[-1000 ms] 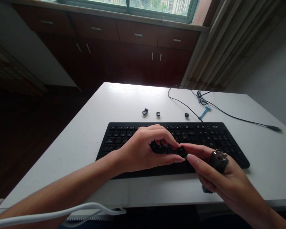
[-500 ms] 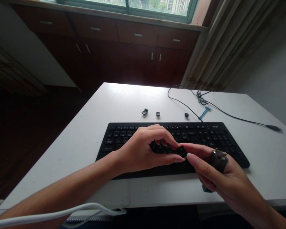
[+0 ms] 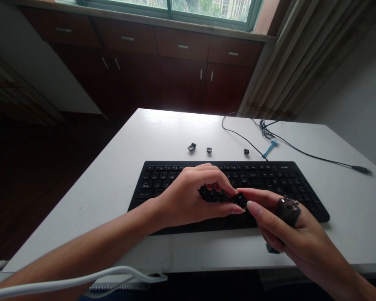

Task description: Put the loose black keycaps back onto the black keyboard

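Observation:
A small black keycap (image 3: 241, 200), its underside facing up, is pinched between the fingertips of both hands above the keyboard (image 3: 163, 176). My left hand (image 3: 194, 194) reaches in from the left, closed on the keycap with thumb and forefinger. From the right, my right hand (image 3: 285, 221) grips the keycap's other side with thumb and forefinger. A black tool with metal prongs (image 3: 287, 211), possibly a keycap puller, is also tucked in my right hand. Its lower end shows below the palm. My hands cover the middle and part of the right of the keyboard.
Behind the keyboard lie loose black keycaps (image 3: 191, 147), another keycap (image 3: 209, 150) and a third piece (image 3: 246, 151). A blue brush (image 3: 271, 148) rests near the coiled black cable (image 3: 266, 129). At the front left, a white cable (image 3: 81, 278) crosses the white table's (image 3: 113, 167) edge.
The whole view has shifted slightly. Both hands keep their pinch on the keycap, with hardly any visible movement.

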Action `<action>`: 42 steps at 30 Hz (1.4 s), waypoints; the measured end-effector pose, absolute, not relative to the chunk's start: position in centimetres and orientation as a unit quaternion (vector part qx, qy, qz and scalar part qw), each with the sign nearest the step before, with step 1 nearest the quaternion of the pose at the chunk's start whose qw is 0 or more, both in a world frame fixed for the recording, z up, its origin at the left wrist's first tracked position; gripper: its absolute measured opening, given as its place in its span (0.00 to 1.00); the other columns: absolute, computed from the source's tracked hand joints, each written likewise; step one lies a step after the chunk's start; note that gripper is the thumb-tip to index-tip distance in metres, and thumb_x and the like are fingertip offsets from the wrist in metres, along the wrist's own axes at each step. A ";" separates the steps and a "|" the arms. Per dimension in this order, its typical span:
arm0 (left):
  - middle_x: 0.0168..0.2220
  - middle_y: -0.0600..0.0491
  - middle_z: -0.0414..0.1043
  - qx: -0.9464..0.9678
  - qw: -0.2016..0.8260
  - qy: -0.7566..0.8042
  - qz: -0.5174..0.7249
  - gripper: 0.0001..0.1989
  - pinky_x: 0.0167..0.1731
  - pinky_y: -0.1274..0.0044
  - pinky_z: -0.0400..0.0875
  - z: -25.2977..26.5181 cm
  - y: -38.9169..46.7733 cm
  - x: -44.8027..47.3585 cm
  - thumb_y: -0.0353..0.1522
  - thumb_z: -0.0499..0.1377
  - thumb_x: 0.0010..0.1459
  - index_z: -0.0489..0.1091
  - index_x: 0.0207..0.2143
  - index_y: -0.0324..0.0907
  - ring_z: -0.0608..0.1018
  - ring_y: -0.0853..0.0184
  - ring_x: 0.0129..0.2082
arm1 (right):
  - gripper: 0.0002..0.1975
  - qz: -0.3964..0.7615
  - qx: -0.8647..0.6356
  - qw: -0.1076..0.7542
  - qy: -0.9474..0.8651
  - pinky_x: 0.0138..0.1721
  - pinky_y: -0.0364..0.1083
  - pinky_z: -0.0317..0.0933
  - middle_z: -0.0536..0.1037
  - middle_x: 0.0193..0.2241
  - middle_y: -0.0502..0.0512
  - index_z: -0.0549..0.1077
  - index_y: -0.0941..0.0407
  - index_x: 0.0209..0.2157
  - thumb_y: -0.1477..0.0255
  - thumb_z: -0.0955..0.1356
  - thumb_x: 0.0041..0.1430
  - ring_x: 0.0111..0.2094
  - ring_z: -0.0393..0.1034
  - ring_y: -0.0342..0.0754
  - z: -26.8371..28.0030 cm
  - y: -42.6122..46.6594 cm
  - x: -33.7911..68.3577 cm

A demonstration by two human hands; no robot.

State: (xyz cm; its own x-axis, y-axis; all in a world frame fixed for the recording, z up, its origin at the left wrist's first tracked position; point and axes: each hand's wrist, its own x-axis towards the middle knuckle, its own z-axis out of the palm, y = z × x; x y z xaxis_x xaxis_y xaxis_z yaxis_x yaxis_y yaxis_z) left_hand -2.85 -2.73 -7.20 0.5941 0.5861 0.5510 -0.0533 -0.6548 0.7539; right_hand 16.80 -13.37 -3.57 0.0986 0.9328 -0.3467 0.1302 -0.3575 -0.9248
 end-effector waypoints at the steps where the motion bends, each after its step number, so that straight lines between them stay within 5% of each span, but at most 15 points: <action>1: 0.35 0.53 0.81 0.808 0.380 0.165 0.420 0.11 0.35 0.78 0.74 -7.2 -2.7 -2.8 0.34 0.74 0.53 0.77 0.36 0.40 0.79 0.69 0.33 | 0.33 0.528 -0.634 0.383 -0.415 0.20 0.41 0.46 0.60 0.17 0.44 0.77 0.58 0.57 0.51 0.73 0.57 0.20 0.51 0.40 -3.6 -13.4 16.8; 42: 0.33 0.51 0.81 0.811 0.364 0.109 0.444 0.12 0.34 0.79 0.76 -6.9 -2.5 -2.9 0.31 0.75 0.51 0.79 0.36 0.38 0.81 0.69 0.33 | 0.32 0.536 -0.632 0.375 -0.415 0.21 0.40 0.49 0.59 0.17 0.43 0.76 0.57 0.58 0.51 0.73 0.59 0.20 0.51 0.39 -3.1 -13.9 16.6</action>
State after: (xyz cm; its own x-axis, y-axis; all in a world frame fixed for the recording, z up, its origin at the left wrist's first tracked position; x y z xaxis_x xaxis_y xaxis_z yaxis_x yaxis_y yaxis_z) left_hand -2.91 -2.55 -6.86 0.5824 0.5002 0.6407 -0.1467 -0.7106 0.6881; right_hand 16.57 -13.87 -3.07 0.0809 0.9268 -0.3668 0.1231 -0.3744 -0.9190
